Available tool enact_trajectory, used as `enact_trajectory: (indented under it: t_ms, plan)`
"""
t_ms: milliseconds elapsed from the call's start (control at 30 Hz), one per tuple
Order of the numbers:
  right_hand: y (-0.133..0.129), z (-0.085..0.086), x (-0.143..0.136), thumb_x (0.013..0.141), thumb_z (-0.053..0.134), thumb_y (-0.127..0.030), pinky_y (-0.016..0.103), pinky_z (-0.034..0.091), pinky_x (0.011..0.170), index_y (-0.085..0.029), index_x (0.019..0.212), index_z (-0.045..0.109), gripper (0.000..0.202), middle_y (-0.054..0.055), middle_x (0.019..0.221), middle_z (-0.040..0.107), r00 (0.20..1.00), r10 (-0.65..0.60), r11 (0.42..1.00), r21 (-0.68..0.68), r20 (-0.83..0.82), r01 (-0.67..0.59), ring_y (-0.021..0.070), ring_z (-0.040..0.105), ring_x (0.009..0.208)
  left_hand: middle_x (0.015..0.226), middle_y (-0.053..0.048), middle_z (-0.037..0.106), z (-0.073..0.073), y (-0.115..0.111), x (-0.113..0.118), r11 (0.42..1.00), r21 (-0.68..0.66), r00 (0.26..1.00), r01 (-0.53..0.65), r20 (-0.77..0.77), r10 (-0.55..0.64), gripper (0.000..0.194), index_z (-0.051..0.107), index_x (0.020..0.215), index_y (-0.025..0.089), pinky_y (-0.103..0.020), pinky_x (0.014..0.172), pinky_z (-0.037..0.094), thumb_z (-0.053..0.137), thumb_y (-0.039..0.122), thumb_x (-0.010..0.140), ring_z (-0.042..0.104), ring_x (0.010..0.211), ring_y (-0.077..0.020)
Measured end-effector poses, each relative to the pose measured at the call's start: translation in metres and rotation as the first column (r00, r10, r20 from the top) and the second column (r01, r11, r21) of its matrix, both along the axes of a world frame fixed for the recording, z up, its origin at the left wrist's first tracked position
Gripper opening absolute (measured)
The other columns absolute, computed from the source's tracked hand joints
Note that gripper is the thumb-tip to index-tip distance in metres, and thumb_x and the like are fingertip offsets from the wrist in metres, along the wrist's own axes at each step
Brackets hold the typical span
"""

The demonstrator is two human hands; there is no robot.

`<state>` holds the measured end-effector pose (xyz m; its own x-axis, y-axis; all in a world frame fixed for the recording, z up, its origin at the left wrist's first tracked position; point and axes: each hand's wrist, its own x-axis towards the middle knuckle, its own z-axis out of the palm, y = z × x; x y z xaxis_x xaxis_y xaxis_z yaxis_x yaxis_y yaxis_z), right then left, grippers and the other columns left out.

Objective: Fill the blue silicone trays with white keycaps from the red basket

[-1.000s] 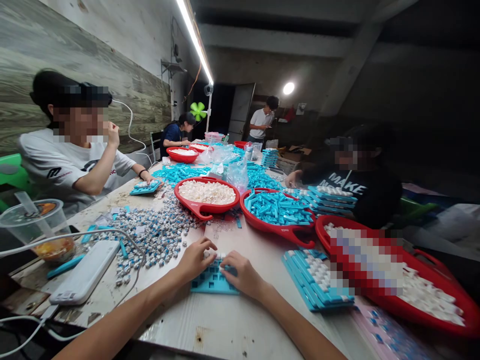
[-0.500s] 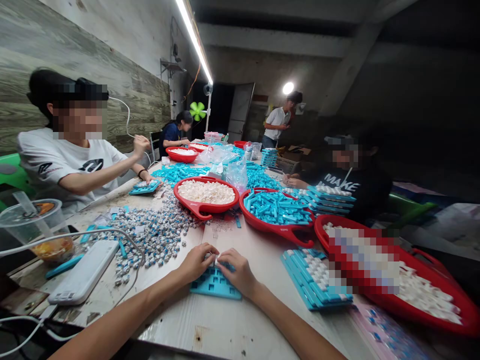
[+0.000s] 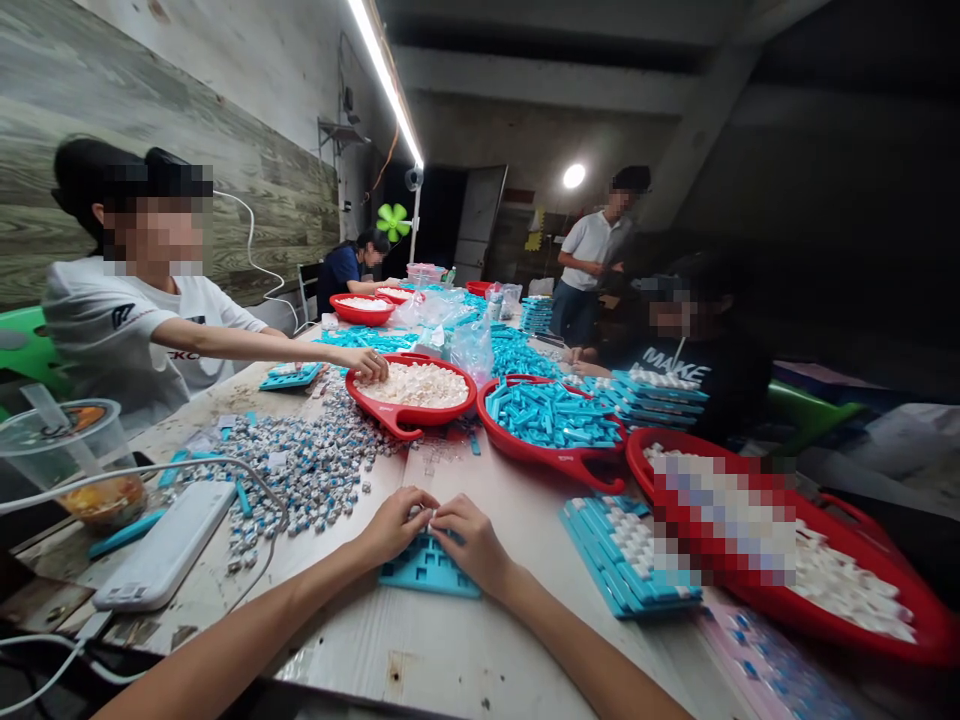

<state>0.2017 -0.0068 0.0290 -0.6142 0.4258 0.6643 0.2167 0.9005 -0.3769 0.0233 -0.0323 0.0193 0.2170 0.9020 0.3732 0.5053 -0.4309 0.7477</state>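
Note:
A light-blue plastic panel with rows of square holes (image 3: 429,578) lies flat on the table in front of me. My left hand (image 3: 396,524) rests at its far left part, thumb and fingers curled into a pinch. From the other side my right hand (image 3: 474,540) covers the panel's far right part, its fingertips pressed together close to the left ones. A speck of white shows between the fingertips, too small and covered to name. The panel's far edge is hidden under both hands.
Red baskets hold white pieces (image 3: 431,388), blue strips (image 3: 551,415) and more white pieces (image 3: 855,590). Stacked blue panels (image 3: 615,560) lie right of my hands. Small grey-and-blue parts (image 3: 300,475), a white power bank (image 3: 169,550) and a plastic cup (image 3: 97,490) are at left. Co-workers sit around.
The co-worker at left has left the panel and reached into the basket of white pieces. The standing person has moved right. My hands stay nearly in place; the white piece between them shows less.

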Motion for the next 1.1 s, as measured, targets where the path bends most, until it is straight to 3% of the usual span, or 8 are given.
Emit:
enact_trajectory:
  t_ms: [433, 667, 1100]
  plan:
    - [-0.002, 0.005, -0.002, 0.078, 0.064, -0.007, 0.035, 0.050, 0.074, -0.021, 0.075, 0.063, 0.014, 0.005, 0.085, 0.060, 0.990, -0.113, 0.993, -0.033, 0.084, 0.116, 0.0203, 0.056, 0.085, 0.102, -0.006, 0.061, -0.006, 0.004, -0.003, 0.997, 0.040, 0.984, 0.066, -0.167, -0.059, 0.020, 0.060, 0.102, 0.019, -0.031, 0.087, 0.042, 0.044, 0.020, 0.090, 0.056, 0.096, -0.0196]
    - [-0.002, 0.000, -0.001, 0.076, 0.067, -0.010, 0.036, 0.047, 0.075, -0.021, 0.077, 0.064, 0.012, 0.004, 0.085, 0.062, 0.987, -0.152, 0.986, -0.067, 0.044, 0.155, 0.0206, 0.056, 0.084, 0.104, -0.007, 0.060, 0.005, -0.003, -0.003, 0.992, 0.087, 0.970, 0.091, -0.232, -0.068, 0.023, 0.058, 0.106, 0.019, -0.032, 0.087, 0.041, 0.040, 0.019, 0.091, 0.055, 0.097, -0.0205]
    - [-0.001, -0.005, -0.001, 0.083, 0.062, -0.014, 0.036, 0.046, 0.075, -0.019, 0.078, 0.062, 0.007, 0.004, 0.081, 0.065, 0.996, -0.079, 0.996, -0.032, -0.031, 0.078, 0.0201, 0.058, 0.083, 0.101, -0.006, 0.060, 0.010, -0.006, -0.002, 0.992, 0.075, 0.962, 0.097, -0.264, -0.075, 0.020, 0.057, 0.103, 0.019, -0.031, 0.086, 0.041, 0.042, 0.021, 0.091, 0.054, 0.096, -0.0208]
